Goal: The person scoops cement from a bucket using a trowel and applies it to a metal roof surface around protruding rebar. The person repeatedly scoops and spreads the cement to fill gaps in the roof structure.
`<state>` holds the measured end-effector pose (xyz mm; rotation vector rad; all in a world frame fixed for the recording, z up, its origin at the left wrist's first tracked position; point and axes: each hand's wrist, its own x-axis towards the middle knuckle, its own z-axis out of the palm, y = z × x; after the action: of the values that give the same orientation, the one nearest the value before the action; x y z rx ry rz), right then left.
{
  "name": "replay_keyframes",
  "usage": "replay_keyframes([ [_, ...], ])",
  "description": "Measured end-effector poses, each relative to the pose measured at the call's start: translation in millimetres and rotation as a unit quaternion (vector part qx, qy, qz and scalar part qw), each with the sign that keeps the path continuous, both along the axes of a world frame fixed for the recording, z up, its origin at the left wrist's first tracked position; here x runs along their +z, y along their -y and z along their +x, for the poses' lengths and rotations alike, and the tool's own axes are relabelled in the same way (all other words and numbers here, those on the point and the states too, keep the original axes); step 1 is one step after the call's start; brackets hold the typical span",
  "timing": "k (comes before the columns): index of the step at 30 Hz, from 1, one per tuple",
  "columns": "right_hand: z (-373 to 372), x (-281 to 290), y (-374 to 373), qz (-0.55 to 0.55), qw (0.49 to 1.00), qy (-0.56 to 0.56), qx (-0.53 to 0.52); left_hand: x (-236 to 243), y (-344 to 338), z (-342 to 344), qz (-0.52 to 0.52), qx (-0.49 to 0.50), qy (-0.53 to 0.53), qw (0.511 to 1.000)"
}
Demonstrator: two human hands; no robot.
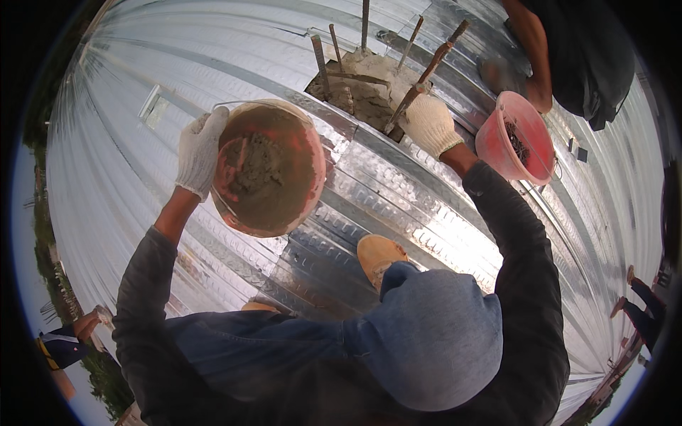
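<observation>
My left hand, in a white knit glove, grips the side of a mud-smeared red bucket by its rim. Wet grey mortar lies inside, and the wire handle rests against the rim. My right hand, gloved too, is at the edge of a rough concrete patch, next to a slanting rusty rebar. The rebar partly covers its fingers, so their grip is unclear. Several more rebars, such as an upright rod, stick up from the patch.
Ribbed metal decking spreads all around. A second red bucket with dark bits inside stands right of my right hand. Another person is close at the upper right. My tan shoe is on the decking. Other people show at both far edges.
</observation>
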<state>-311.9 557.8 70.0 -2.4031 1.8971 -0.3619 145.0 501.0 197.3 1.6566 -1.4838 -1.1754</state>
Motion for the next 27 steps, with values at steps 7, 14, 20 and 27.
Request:
replay_keyframes([
  [7,-8.7,11.7,-53.4,0.032,0.997,0.057,-0.034,-1.8,3.3,4.0,0.001,-0.008,-0.021,1.000],
  [14,-3.8,13.9,-81.3,0.055,0.995,0.039,-0.078,4.5,-5.6,-0.3,0.007,-0.009,-0.025,1.000],
  [20,-12.9,28.5,-132.0,-0.043,0.981,0.102,-0.159,0.0,-5.5,9.9,0.009,0.015,-0.032,0.999],
  [27,-55.6,20.6,-136.1,-0.025,0.982,0.079,-0.167,5.1,-3.1,-6.4,0.000,-0.011,0.000,1.000],
])
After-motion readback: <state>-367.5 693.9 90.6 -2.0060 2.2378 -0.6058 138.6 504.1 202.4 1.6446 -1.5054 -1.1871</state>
